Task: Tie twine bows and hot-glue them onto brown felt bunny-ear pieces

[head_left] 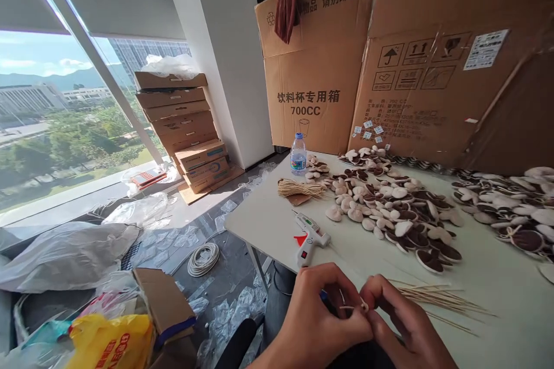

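Note:
Near the table's front edge, my left hand [322, 311] and my right hand [400, 323] meet with their fingertips pinched together. Between them is a thin pale cord [346, 307], looped or knotted where the fingertips touch; its exact form is partly hidden by the fingers. Just beyond my left hand lies a white glue gun [310, 237] with a red trigger. Loose thin wooden sticks [445, 298] spread out beside my right hand. Further back, a large heap of small brown and cream plush pieces [389, 199] covers part of the table.
A water bottle [298, 155] and a bundle of sticks [299, 188] stand and lie at the table's [255, 213] far left. Tall cardboard boxes [315, 69] rise behind. On the floor are coiled cable [203, 259], plastic wrappers, stacked cartons [184, 121] and a yellow bag [110, 340].

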Tool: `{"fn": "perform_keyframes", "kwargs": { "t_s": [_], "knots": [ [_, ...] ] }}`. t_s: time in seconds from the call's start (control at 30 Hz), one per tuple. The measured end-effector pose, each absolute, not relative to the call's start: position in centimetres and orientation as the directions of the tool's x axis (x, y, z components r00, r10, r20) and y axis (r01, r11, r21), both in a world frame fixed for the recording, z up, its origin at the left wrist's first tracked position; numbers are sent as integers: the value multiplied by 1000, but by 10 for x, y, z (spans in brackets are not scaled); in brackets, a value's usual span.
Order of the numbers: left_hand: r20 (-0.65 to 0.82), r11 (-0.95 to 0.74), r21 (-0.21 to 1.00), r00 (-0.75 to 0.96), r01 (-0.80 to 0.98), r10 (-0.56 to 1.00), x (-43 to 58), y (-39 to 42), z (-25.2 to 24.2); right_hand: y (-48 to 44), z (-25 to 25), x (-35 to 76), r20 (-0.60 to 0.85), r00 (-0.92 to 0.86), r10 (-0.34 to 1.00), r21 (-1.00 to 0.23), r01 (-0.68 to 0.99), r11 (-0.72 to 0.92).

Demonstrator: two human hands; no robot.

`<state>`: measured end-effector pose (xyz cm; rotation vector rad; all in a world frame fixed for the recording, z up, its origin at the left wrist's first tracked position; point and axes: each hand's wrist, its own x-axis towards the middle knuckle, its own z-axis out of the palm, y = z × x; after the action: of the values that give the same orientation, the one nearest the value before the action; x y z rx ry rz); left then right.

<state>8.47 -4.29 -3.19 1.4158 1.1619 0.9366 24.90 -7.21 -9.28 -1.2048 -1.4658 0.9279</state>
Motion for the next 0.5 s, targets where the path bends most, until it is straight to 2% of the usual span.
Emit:
{"fn": "perform_keyframes", "kwargs": {
  "t_s": [0.1,0.3,0.5],
  "knots": [
    [-43,-11,980,265,198,963,81,-41,-28,-72,-87,249,178,-45,983,-962,203,184],
    [-74,80,997,420,5,904,81,-33,-31,-70,-77,248,190,-47,981,-970,144,195],
    [-94,149,984,432,-95,897,85,-33,-27,-68,-72,248,186,-64,981,-976,105,192]
  ]
}}
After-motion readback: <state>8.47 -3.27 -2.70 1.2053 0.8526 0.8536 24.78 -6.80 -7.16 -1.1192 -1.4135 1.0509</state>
